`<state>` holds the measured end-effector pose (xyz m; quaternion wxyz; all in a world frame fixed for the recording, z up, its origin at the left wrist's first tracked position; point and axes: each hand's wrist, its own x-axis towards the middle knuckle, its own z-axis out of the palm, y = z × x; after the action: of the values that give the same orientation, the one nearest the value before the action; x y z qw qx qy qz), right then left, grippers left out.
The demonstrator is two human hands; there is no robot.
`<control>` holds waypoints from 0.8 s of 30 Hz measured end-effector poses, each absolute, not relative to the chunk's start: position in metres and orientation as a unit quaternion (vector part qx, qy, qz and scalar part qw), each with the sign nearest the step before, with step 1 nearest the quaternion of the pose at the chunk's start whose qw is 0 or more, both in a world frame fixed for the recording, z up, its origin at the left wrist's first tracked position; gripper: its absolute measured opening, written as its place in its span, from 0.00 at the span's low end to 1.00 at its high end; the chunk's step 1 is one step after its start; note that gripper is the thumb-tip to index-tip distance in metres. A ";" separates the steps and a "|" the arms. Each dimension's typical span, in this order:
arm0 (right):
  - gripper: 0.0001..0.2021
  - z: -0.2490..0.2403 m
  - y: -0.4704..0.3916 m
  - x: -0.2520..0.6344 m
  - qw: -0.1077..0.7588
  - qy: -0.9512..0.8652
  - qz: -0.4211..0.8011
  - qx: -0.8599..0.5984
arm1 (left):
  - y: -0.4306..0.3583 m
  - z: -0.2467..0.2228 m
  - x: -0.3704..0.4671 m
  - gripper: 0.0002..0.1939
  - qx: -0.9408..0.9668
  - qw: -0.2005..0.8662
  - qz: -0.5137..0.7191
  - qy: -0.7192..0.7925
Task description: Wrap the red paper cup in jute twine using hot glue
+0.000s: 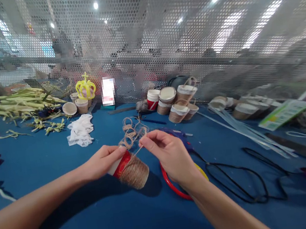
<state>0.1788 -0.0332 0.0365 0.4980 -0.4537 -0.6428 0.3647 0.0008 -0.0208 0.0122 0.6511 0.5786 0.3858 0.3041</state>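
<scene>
A red and white paper cup (134, 171), its lower part wrapped in brown twine, is tilted in my left hand (102, 162). My left thumb lies on the cup's side near the white rim. The fingertips of my right hand (169, 152) pinch a strand of twine (139, 150) that runs to the cup. Loose loops of the same twine (129, 132) lie on the blue table (98, 208) just behind the cup. Red and yellow scissor-like handles (171, 185) show partly beneath my right hand.
Twine-wrapped cups (178, 111) stand at the back. Clear glue sticks (239, 128) and a black cable (237, 167) lie at right. White cloth (80, 130), a yellow crown (86, 88), a lit phone (108, 91) and pale plant stalks (23, 102) are beyond my left arm.
</scene>
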 end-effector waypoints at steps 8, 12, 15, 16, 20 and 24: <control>0.07 0.042 -0.040 0.176 0.489 -0.676 0.311 -0.455 | -0.019 0.010 0.006 0.18 0.555 0.660 0.294 0.412; 0.07 0.040 -0.038 0.177 0.489 -0.672 0.308 -0.464 | -0.022 0.012 0.007 0.17 0.559 0.656 0.286 0.419; 0.07 0.040 -0.041 0.177 0.489 -0.677 0.305 -0.457 | -0.023 0.015 0.008 0.16 0.543 0.662 0.291 0.427; 0.07 0.040 -0.042 0.177 0.490 -0.679 0.305 -0.453 | -0.024 0.016 0.008 0.16 0.536 0.664 0.295 0.430; 0.07 0.041 -0.048 0.177 0.501 -0.683 0.308 -0.434 | -0.022 0.015 0.009 0.16 0.532 0.658 0.303 0.439; 0.06 0.040 -0.051 0.177 0.508 -0.684 0.314 -0.419 | -0.021 0.014 0.010 0.15 0.531 0.654 0.300 0.447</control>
<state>0.1771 -0.0505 0.0398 0.5084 -0.4187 -0.6837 0.3142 0.0100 -0.0210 0.0138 0.6540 0.5312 0.4475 0.2999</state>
